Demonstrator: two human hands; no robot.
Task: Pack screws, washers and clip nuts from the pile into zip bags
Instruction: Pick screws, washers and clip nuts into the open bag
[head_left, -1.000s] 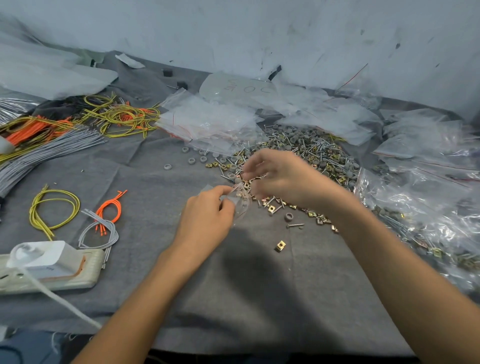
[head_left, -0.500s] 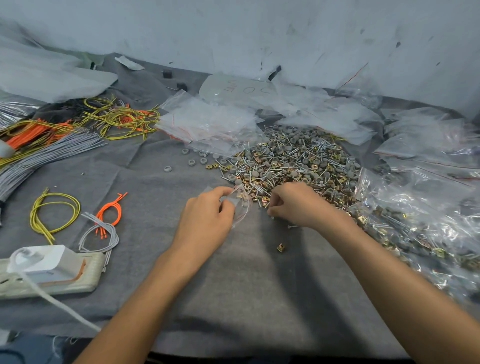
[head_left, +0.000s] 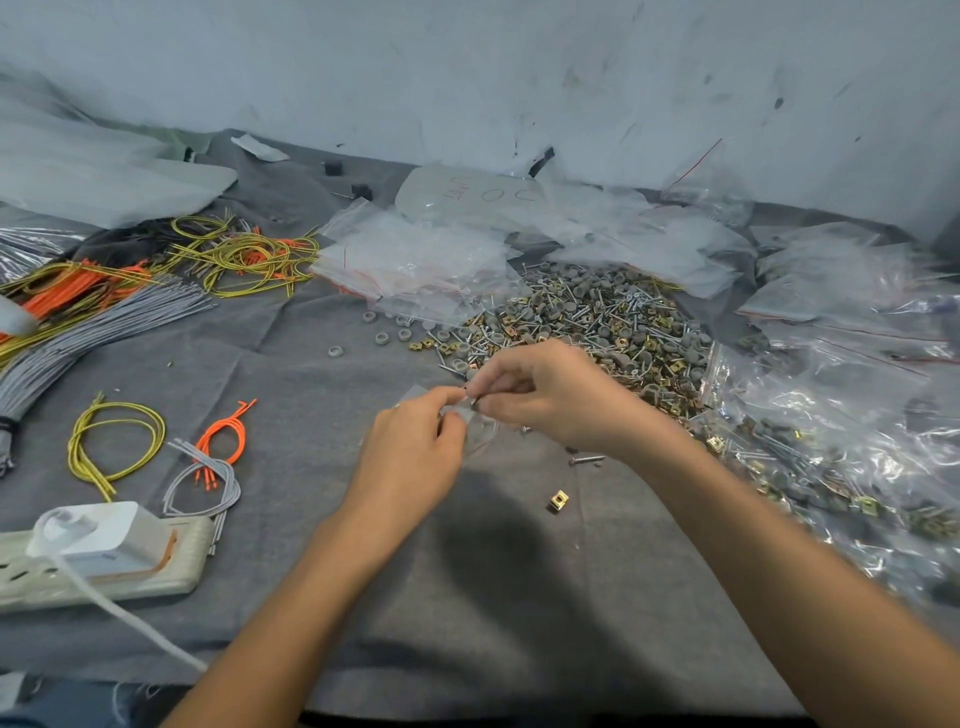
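Left hand (head_left: 410, 457): centre of frame, fingers curled; thumb and forefinger pinch the mouth of the bag (head_left: 480, 434).
Bag: small and clear, between the two hands, largely hidden by the left fingers; contents cannot be told.
Right hand (head_left: 556, 397): just right of the left hand, fingertips closed on a small part (head_left: 472, 401) at the bag mouth.
Small part: dark and thin; too blurred to tell its kind.
Pile (head_left: 597, 327): right of centre, just behind the right hand, on the cloth (head_left: 493, 597); screws, grey washers and brass-coloured clip nuts, mixed.
Loose washers (head_left: 384, 332): a few grey rings at the left edge of the pile.
Lone clip nut (head_left: 558, 500): on the cloth, below the right wrist, apart from the pile.
Lone screw (head_left: 587, 460): flat on the cloth, just under the right wrist.
Empty bags (head_left: 415, 260): clear stack, upper centre, touching the pile's far left edge.
Filled bags (head_left: 831, 441): right side of frame, heaped, hardware visible inside.
Wire loops: yellow (head_left: 114, 441), orange (head_left: 223, 431) and grey (head_left: 208, 478), left of the left hand.
Wire bundles (head_left: 93, 332): grey, orange and yellow, upper left.
Power strip (head_left: 104, 571): lower left, with a white charger (head_left: 98, 535) plugged in.
Cloth: grey, covers the work surface up to the wall (head_left: 467, 78).
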